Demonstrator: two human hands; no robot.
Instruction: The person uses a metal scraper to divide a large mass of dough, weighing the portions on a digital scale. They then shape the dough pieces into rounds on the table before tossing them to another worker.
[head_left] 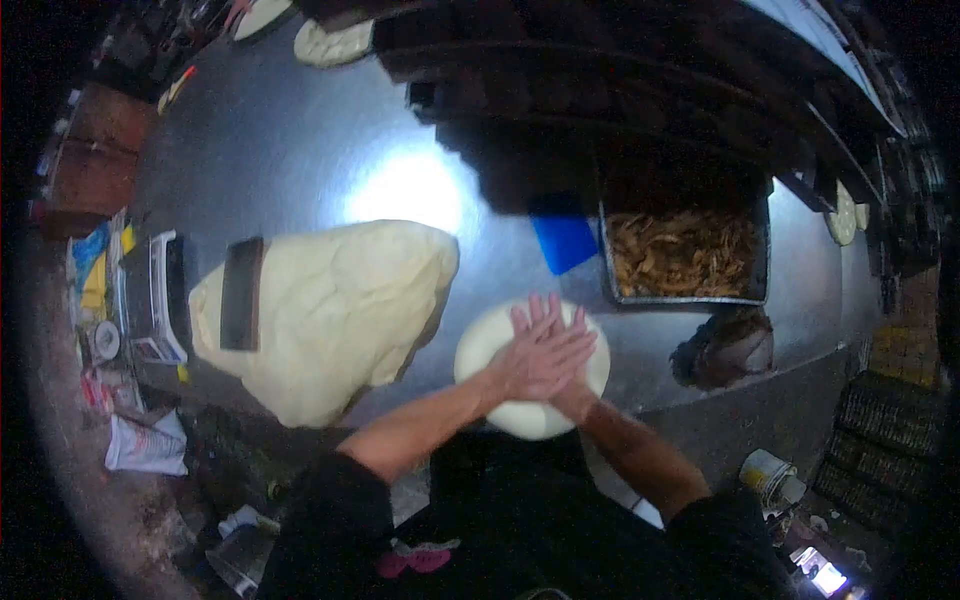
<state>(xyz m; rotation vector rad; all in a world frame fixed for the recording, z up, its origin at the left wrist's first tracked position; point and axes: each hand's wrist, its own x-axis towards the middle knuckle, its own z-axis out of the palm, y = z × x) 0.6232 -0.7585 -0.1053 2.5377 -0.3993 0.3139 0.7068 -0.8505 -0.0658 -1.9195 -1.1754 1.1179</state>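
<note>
A round, flattened piece of pale dough lies on the metal table near its front edge. My left hand rests on top of my right hand, and both press flat on this dough with fingers stretched out. Part of the right hand is hidden under the left. To the left sits a large, uneven mass of dough, with a dark rectangular scraper lying on it. Beyond the round dough is a blue plastic scraper.
A metal tray of brown shredded filling stands at the right, with a dark, crumpled bundle before it. What looks like a scale stands left. More dough lies at the far end. Dark racks overhang the back.
</note>
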